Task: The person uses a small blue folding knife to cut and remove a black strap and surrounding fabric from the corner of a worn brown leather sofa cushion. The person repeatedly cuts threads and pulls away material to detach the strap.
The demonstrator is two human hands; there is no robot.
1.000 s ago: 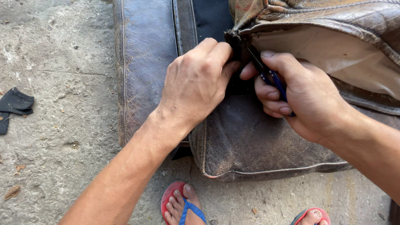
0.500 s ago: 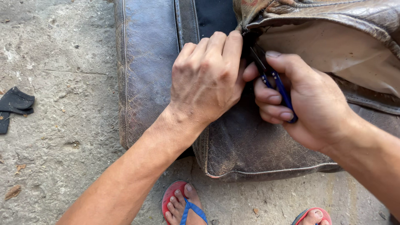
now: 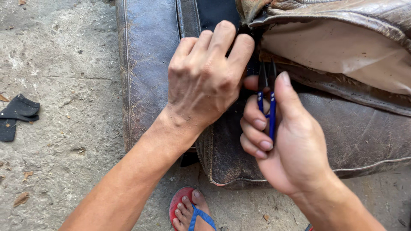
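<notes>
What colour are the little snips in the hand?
Blue handles on the thread snips, held in the right hand; head view.

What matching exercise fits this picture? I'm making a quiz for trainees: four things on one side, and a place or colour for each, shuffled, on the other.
Things:
1. thread snips
2. left hand
3. sandal
4. black scrap

Places or colours:
A. red with blue straps, on a foot at the bottom edge
B. lying on the concrete at the far left
C. blue-handled, held in the right hand
D. pressing down on the brown leather cushion

Pairs: 1-C, 2-D, 3-A, 4-B
</notes>
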